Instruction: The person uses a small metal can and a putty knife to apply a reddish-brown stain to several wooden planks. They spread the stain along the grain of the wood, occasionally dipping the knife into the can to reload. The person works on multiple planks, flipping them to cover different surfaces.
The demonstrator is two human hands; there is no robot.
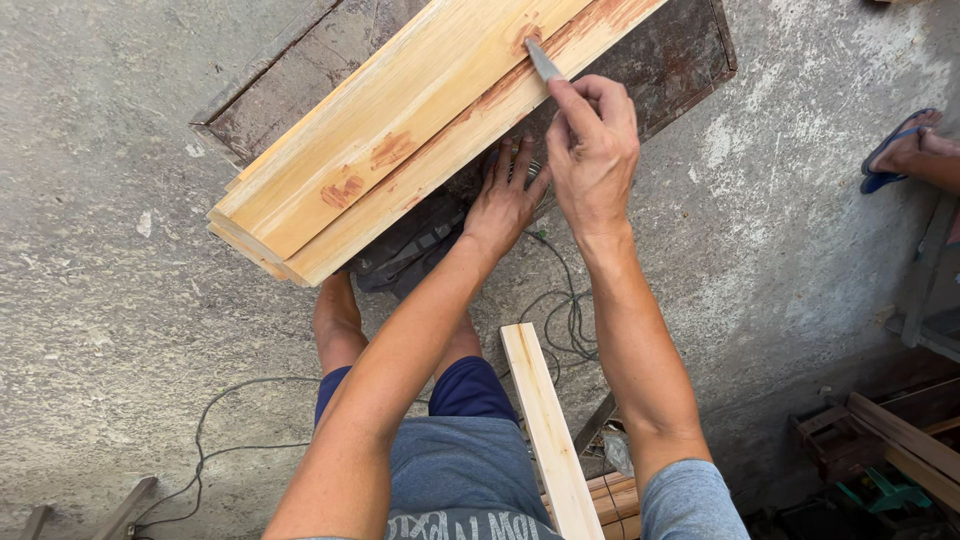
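Note:
A stack of pale wooden planks [400, 140] with reddish filler patches lies slanted across a dark metal bench [690, 50]. My right hand [592, 150] grips a small metal putty knife [541, 60], its blade tip touching a reddish patch on the upper plank. My left hand [505, 200] rests flat with fingers spread against the near edge of the lowest plank, pressing on it.
A loose wooden slat [548, 430] leans near my legs. Black cables [565, 315] trail over the concrete floor. Another person's foot in a blue sandal [900, 150] is at the right edge. Wood offcuts and a crate [880, 430] lie at lower right.

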